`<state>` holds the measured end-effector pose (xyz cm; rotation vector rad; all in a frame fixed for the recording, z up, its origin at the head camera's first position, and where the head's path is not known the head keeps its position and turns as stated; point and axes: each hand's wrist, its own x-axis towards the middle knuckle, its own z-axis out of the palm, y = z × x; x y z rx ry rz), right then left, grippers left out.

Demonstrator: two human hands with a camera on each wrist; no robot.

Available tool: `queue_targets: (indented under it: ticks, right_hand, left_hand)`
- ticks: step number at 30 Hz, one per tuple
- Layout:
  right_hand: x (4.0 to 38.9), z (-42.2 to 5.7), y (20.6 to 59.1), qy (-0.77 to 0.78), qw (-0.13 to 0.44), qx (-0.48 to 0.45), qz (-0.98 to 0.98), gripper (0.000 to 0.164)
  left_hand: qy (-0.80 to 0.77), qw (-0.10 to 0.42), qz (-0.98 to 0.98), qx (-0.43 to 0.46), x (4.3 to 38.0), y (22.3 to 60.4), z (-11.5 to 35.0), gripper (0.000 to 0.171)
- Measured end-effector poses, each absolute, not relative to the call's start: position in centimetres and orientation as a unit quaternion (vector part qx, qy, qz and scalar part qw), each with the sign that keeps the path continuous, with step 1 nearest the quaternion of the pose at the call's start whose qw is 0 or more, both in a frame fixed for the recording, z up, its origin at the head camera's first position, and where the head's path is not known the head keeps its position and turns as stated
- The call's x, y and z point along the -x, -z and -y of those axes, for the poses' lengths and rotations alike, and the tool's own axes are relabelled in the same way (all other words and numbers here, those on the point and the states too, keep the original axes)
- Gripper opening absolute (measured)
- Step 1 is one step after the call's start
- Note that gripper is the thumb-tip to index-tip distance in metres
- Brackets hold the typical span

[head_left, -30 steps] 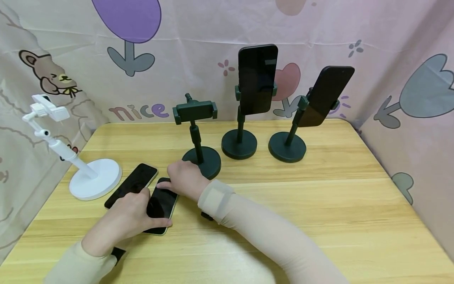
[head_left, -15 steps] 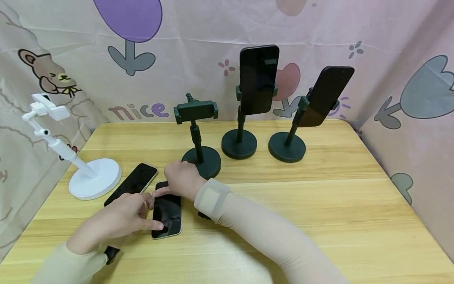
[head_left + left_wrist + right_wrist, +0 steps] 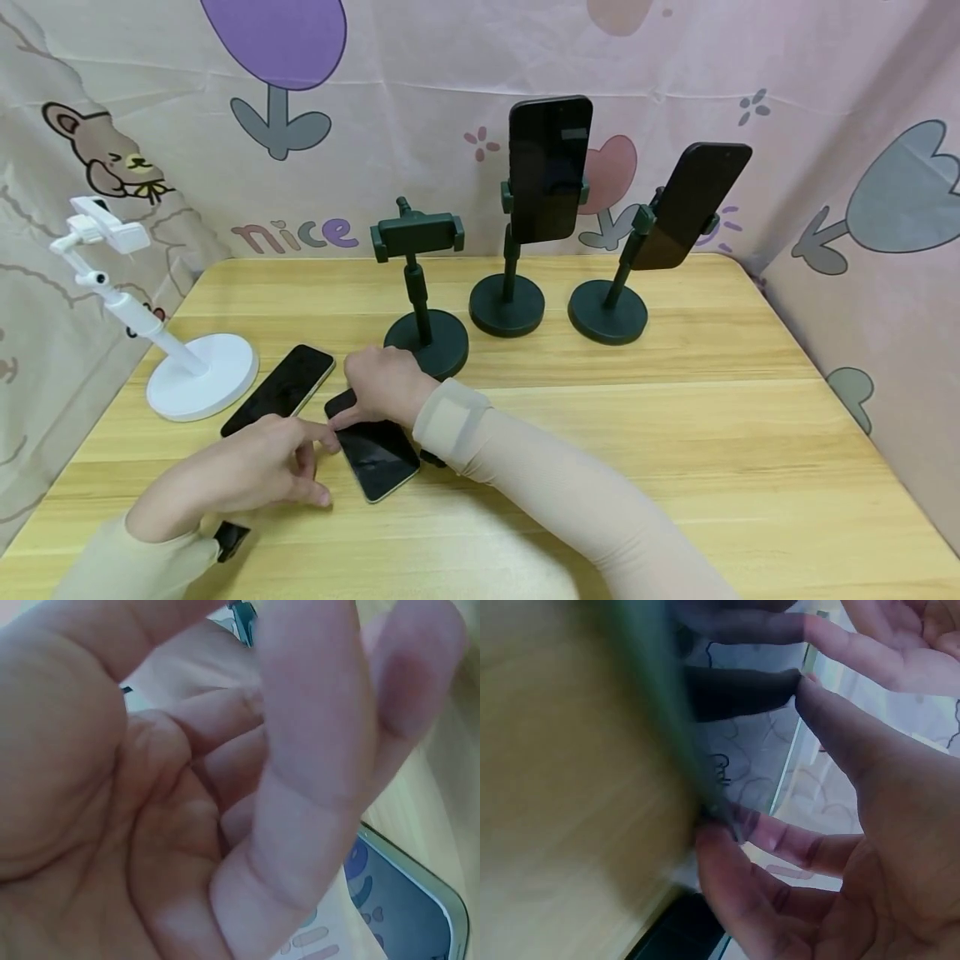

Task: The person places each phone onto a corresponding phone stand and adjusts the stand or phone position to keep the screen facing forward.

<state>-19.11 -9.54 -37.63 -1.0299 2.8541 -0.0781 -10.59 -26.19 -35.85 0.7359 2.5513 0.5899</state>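
Note:
A black-screened smartphone [image 3: 384,462] lies slanted near the table's left half. My right hand [image 3: 390,385] grips its far end, thumb across the screen side and fingers round the opposite edge; the right wrist view shows thumb and fingers on the glossy phone screen [image 3: 742,750]. At the phone's left edge, my left hand [image 3: 255,467] touches it with the index fingertip beside the right thumb. The left thumb stands apart from the phone. A second smartphone [image 3: 281,390] lies flat beyond the left hand. An unloaded dark green phone stand [image 3: 426,342] is just behind the right hand.
Two more dark green stands [image 3: 507,305] [image 3: 607,311] at the back each bear a phone [image 3: 550,171] [image 3: 692,204]. A white phone stand [image 3: 202,377] is at the left edge. A patterned curtain [image 3: 420,108] encloses the wooden table [image 3: 675,450].
The gripped phone has turned, its near end swinging to the right. My left hand has drawn back left, its thumb leaving the screen. The right hand has shifted slightly left.

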Motion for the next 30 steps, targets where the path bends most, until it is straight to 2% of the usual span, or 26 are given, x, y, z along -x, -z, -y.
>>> queue_targets:
  ticks: [3, 9, 17, 30]
  right_hand:
    - [18.7, 9.4, 37.5, 0.019, 0.056, 0.341, -0.938, 0.055]
    - [17.7, 9.2, 37.5, -0.022, 0.026, 0.344, -0.938, 0.056]
    - [17.0, 9.1, 37.6, -0.051, -0.012, 0.348, -0.936, 0.063]
    - [16.9, 8.6, 37.3, -0.044, -0.026, 0.345, -0.937, 0.048]
  left_hand:
    - [-0.229, 0.225, -0.906, -0.276, 10.4, 35.8, 25.9, 0.061]
    - [-0.240, 0.236, -0.892, -0.303, 10.0, 35.6, 25.6, 0.065]
    - [-0.216, 0.223, -0.902, -0.299, 9.8, 35.3, 26.1, 0.054]
    - [-0.168, 0.189, -0.936, -0.245, 9.9, 34.6, 26.7, 0.050]
